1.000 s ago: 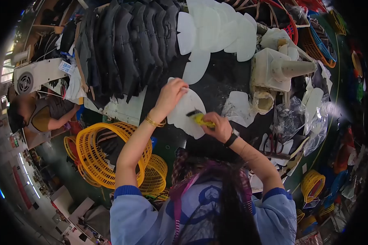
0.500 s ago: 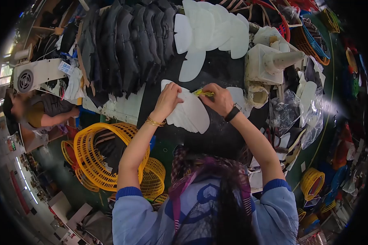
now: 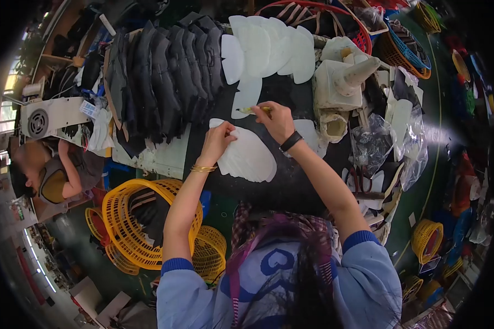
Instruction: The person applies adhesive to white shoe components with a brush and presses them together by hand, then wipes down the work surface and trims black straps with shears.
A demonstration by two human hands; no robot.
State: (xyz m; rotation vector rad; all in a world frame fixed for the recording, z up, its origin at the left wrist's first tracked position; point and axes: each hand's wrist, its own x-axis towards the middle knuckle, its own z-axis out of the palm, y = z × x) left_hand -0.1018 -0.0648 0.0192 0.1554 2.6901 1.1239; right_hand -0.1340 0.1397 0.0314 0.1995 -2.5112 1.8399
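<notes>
One pinch grip noted: my left hand (image 3: 218, 140) holds the far-left edge of the white pieces (image 3: 250, 159), apart from my right hand (image 3: 277, 122), closed on a yellow-handled tool (image 3: 250, 109), the pieces lying overlapped, round-ended, on the black tabletop (image 3: 293, 183).

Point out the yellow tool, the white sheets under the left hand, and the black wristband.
Yellow tool (image 3: 246, 110), head view: its exposed end.
White sheets (image 3: 250, 156), head view: top sheet's middle.
Black wristband (image 3: 291, 141), head view: strap's middle.
</notes>
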